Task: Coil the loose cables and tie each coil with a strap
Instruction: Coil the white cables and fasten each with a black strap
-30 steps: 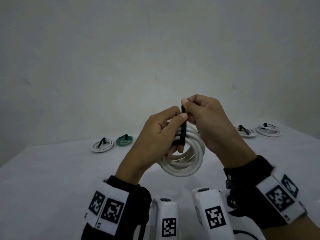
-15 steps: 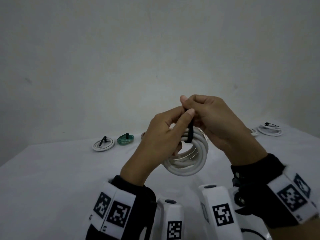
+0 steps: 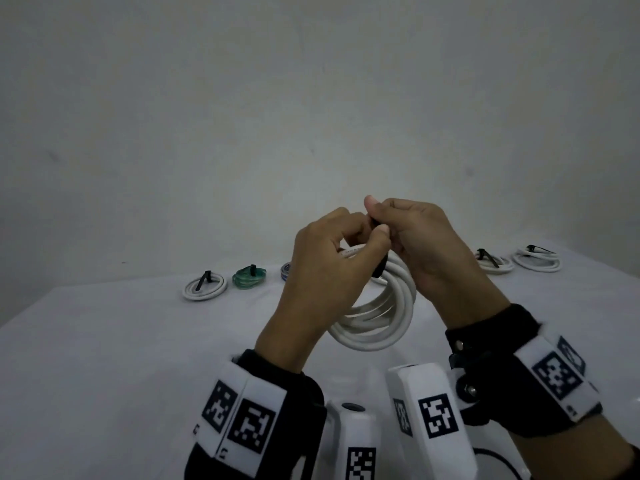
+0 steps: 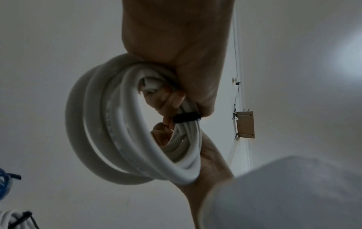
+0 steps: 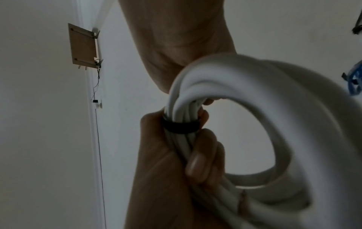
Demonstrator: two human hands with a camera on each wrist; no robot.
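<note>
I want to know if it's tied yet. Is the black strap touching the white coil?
Touching. The right wrist view shows the strap wrapped tight around the coil's bunched strands, with no gap.

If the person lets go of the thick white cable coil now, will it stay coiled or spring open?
The thick white cable coil looks springy: its loops fan apart away from the thin black strap. That strap already circles the bundle, so the coil would probably hold. The left hand and right hand grip at the strap, so closure is unconfirmed.
</note>
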